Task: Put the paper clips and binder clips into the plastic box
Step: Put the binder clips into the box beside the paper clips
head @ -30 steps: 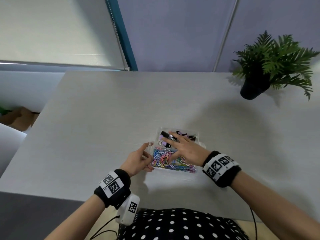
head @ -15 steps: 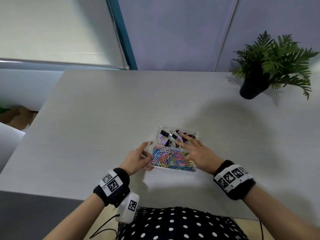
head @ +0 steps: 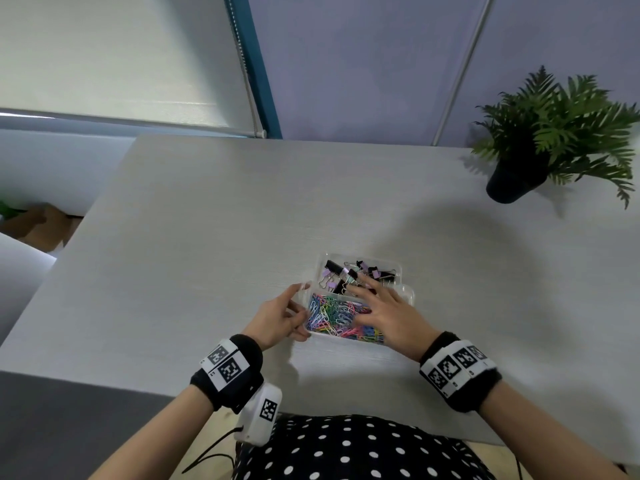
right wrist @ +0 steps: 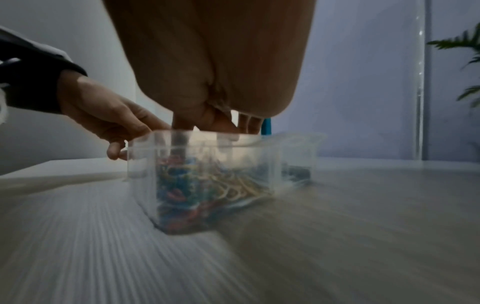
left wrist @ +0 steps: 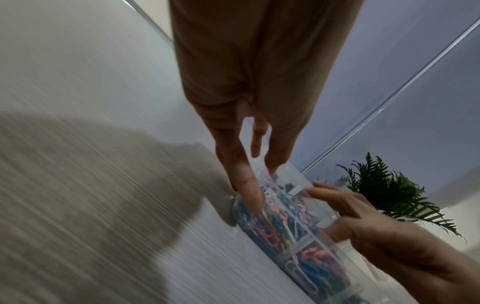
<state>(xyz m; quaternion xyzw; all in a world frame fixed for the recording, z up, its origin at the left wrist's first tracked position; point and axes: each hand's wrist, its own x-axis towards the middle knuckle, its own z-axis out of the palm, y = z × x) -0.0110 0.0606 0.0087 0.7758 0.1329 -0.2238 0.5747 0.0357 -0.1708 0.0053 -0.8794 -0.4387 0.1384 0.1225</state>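
Straight-fingered left grip (head: pixel 277 318) braces clear plastic box (head: pixel 408 293); right grip (head: pixel 384 315) spreads empty over it; green potted fern (head: pixel 561 133) far right.

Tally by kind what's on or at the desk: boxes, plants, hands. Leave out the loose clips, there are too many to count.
plastic box: 1
potted plant: 1
hands: 2, the left hand and the right hand
Total: 4

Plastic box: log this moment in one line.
plastic box: on table | paper clips: near compartment | binder clips: far compartment | left hand: touches left wall | right hand: spread over clips
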